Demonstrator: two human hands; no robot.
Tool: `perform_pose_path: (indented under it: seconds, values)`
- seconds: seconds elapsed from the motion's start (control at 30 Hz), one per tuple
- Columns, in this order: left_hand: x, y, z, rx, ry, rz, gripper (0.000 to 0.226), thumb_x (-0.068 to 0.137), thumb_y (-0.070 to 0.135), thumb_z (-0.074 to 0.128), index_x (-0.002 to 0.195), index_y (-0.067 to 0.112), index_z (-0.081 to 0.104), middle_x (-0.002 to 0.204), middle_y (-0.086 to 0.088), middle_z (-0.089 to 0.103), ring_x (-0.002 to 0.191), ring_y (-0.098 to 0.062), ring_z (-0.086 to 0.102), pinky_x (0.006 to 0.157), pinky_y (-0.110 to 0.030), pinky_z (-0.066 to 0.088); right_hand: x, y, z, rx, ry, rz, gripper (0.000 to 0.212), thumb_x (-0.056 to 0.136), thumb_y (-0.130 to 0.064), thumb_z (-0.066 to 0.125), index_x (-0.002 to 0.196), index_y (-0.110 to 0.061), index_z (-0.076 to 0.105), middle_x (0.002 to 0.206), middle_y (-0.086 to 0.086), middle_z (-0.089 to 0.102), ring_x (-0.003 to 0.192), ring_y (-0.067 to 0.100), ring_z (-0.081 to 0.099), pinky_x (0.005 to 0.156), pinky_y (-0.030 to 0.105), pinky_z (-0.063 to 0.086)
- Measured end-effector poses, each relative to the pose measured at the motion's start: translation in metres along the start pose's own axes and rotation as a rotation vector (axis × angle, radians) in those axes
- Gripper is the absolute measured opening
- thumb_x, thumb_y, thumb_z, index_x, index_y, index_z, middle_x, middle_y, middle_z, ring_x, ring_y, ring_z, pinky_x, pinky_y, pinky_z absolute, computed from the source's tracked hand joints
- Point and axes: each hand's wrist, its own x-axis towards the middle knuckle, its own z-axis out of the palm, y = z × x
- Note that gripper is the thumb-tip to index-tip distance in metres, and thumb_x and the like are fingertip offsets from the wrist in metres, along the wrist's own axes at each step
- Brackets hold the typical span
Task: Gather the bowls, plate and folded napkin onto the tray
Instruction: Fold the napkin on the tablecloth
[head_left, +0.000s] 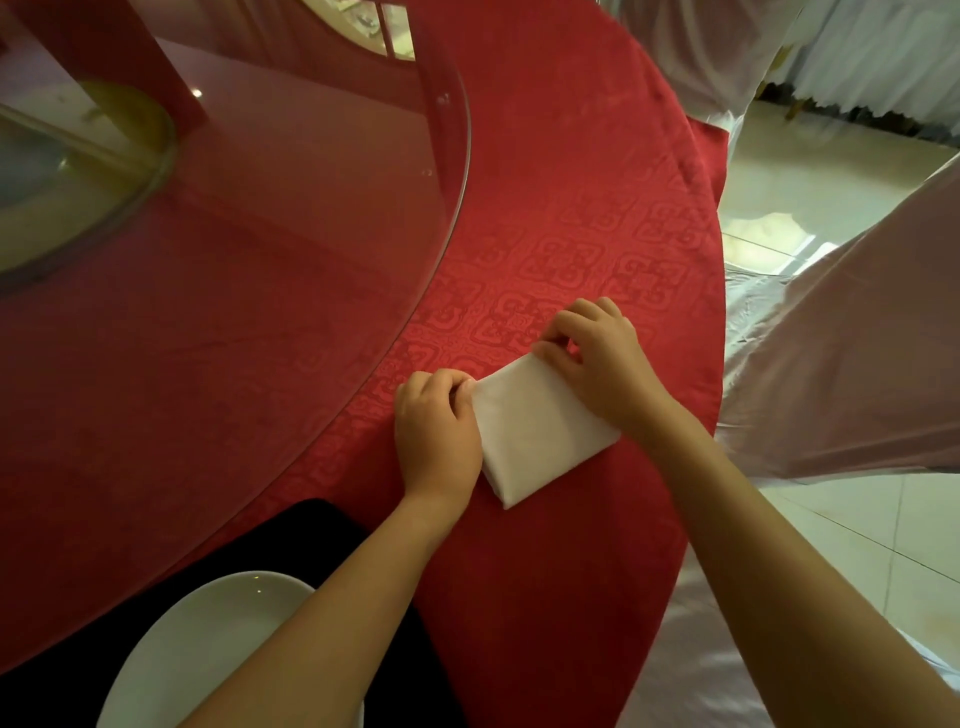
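A white folded napkin (535, 431) lies flat on the red tablecloth near the table's edge. My left hand (436, 431) pinches its far left corner, fingers curled on the fabric. My right hand (597, 353) pinches the far right corner from above. At the lower left a white plate (208, 654) rests on a black tray (322, 525), partly hidden by my left forearm. No bowls are in view.
A round glass turntable (260, 260) covers the table's middle, its rim passing just left of my hands. The red tablecloth (597, 234) ends at the right, where white-covered chairs (857, 364) stand over a pale tiled floor.
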Motion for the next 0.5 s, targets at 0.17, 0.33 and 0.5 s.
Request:
perform_pose_path:
  seconds: [0.17, 0.33, 0.5]
  values:
    - [-0.002, 0.009, 0.000, 0.117, 0.008, -0.032, 0.016, 0.089, 0.011, 0.049, 0.097, 0.007, 0.062, 0.100, -0.017, 0.057, 0.100, -0.032, 0.047, 0.086, -0.037, 0.034, -0.005, -0.002, 0.013, -0.096, 0.077, 0.048, 0.020, 0.089, -0.027, 0.053, 0.081, -0.009, 0.058, 0.088, 0.004, 0.056, 0.092, 0.025, 0.044, 0.079, 0.031, 0.024]
    - [-0.020, 0.031, 0.008, 0.332, 0.027, 0.254, 0.043, 0.086, 0.011, 0.037, 0.127, 0.013, 0.051, 0.136, -0.011, 0.052, 0.126, -0.029, 0.047, 0.105, -0.044, 0.036, -0.004, -0.004, 0.014, -0.200, 0.042, -0.007, 0.020, 0.090, -0.028, 0.052, 0.082, -0.009, 0.055, 0.089, 0.006, 0.055, 0.092, 0.027, 0.043, 0.080, 0.035, 0.027]
    - [-0.038, 0.013, 0.031, 0.496, -0.223, 0.182, 0.056, 0.092, 0.032, 0.006, 0.145, 0.023, -0.004, 0.156, 0.004, -0.009, 0.143, -0.013, -0.013, 0.117, -0.045, -0.008, -0.007, 0.000, 0.014, -0.201, 0.067, 0.002, 0.020, 0.090, -0.031, 0.051, 0.090, -0.013, 0.059, 0.093, 0.004, 0.055, 0.095, 0.025, 0.043, 0.083, 0.033, 0.024]
